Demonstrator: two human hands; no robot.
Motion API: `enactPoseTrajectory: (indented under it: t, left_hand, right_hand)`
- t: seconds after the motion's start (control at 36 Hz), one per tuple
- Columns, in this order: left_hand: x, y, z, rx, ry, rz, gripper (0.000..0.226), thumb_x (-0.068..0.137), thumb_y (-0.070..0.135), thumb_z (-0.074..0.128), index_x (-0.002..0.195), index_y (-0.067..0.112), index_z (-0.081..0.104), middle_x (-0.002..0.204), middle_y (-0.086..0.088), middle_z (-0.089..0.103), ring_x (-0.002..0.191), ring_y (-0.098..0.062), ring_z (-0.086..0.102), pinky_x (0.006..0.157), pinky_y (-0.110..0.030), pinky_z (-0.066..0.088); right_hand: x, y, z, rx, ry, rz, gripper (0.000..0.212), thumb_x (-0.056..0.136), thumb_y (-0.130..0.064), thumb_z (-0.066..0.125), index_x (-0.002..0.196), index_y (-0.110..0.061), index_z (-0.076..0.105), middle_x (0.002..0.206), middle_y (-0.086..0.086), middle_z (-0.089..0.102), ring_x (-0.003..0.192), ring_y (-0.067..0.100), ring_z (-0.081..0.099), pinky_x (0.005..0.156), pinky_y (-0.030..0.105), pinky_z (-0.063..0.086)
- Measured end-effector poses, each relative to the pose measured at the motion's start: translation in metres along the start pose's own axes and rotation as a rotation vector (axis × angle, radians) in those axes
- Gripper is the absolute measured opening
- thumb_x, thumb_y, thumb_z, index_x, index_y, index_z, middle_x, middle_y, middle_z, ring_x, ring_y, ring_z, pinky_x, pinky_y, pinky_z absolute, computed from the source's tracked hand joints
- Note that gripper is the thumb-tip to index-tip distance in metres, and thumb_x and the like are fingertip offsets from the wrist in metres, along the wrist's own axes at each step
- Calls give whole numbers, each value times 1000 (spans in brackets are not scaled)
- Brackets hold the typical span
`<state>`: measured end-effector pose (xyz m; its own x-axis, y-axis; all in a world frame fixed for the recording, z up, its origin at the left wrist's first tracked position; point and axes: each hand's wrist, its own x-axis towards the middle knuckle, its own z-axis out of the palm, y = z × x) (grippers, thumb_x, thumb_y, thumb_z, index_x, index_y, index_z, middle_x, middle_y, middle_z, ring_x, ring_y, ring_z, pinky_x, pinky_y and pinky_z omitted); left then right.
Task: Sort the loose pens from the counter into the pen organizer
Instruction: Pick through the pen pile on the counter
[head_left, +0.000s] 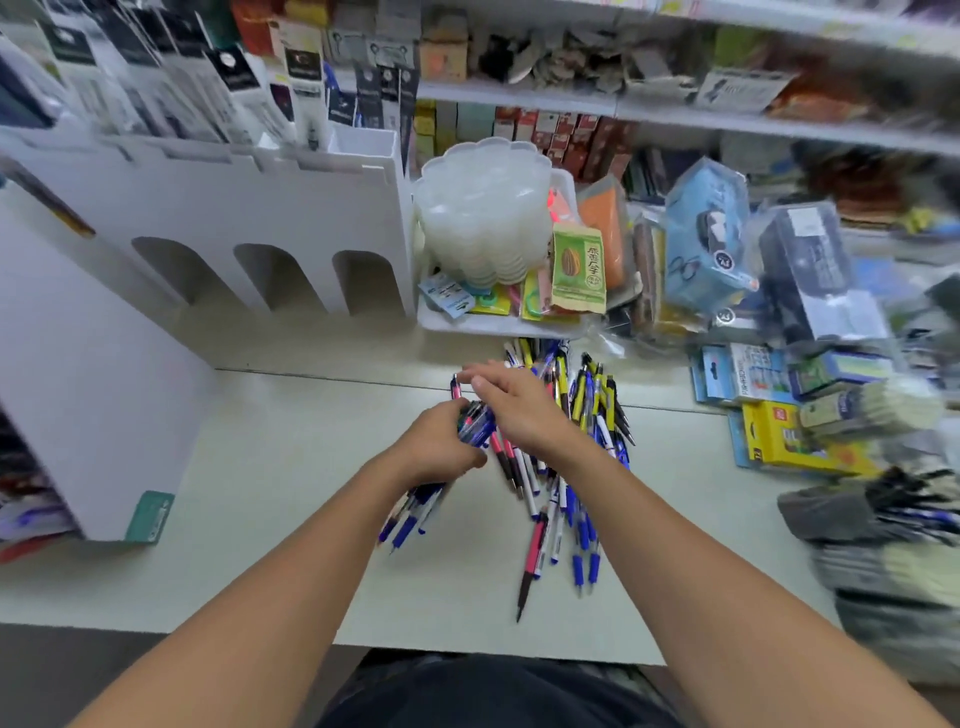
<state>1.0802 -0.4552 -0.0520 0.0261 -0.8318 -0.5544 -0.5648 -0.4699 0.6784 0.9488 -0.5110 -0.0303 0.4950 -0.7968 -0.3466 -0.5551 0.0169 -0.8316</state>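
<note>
A heap of loose pens (566, 467), blue, yellow, pink and white, lies on the pale counter (270, 493) at centre right. My left hand (441, 444) is shut on a bundle of blue pens (415, 512) that sticks out below my fist. My right hand (511, 402) hovers just above the bundle's top end, fingers curled over it and pinching a pink pen (456, 388). The white pen organizer (249, 218), with three arched slots in its front, stands at the back left, well apart from both hands.
A white tray (498, 322) with stacked translucent dishes and packets stands behind the pens. Boxed and bagged stationery crowds the right side (789, 431). A white display block (88, 395) fills the left. Shelves of goods rise behind.
</note>
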Motion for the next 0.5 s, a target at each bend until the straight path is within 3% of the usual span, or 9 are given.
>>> enactPoseTrajectory:
  t: [0.06,0.11,0.17,0.22,0.28,0.33,0.42,0.5]
  left_hand:
    - [3,2,-3,-76,-18,8,30,76,4,71,97,21,59,87,-7,68,75,-23,68,71,-38,58]
    - [6,4,-5,-108,-19,29,27,78,2,68,100,16,60,89,-12,69,76,-26,69,70,-39,58]
    - [6,8,-8,-223,38,1,23,81,3,67,102,10,61,86,-12,68,71,-26,66,66,-35,55]
    - [9,12,-14,-563,127,-95,16,86,2,66,99,9,59,76,-10,63,64,-22,60,65,-32,52]
    - [12,17,-24,-993,216,-196,16,91,0,64,102,10,59,67,-7,60,59,-19,59,64,-34,53]
    - [17,20,-37,-1259,319,-209,17,93,-1,63,103,12,59,61,-4,58,53,-14,59,54,-27,52]
    - [20,30,-53,-1420,438,-179,15,93,-2,62,97,11,56,55,-2,56,44,-11,57,43,-21,48]
    - [21,38,-61,-1455,502,-159,16,92,-2,63,95,11,54,58,-3,58,45,-11,58,47,-23,50]
  right_hand:
    - [-1,1,4,-100,-63,-69,35,108,-21,44,139,-15,60,151,0,52,150,10,26,123,34,21]
    - [-3,-5,2,26,-17,-66,39,109,-20,42,147,-18,51,153,-3,48,144,6,33,119,29,27]
    - [-6,-11,-3,253,250,30,40,109,-22,42,148,-21,49,148,-9,48,135,4,41,110,26,33]
    - [-8,-10,-6,382,490,170,40,109,-31,41,145,-18,50,146,-3,52,130,11,48,106,28,37]
    - [-14,-7,-2,513,428,306,53,108,-47,35,148,-15,47,148,3,51,131,18,49,112,38,40]
    - [-22,-4,9,790,314,399,65,106,-58,29,149,-13,46,149,5,51,136,23,48,117,45,38]
    - [-23,-5,20,1161,322,549,73,102,-67,29,144,-12,53,148,9,53,139,26,47,111,39,38]
    - [-17,-8,22,1191,365,644,70,104,-62,31,135,-7,59,145,13,55,136,28,49,111,40,38]
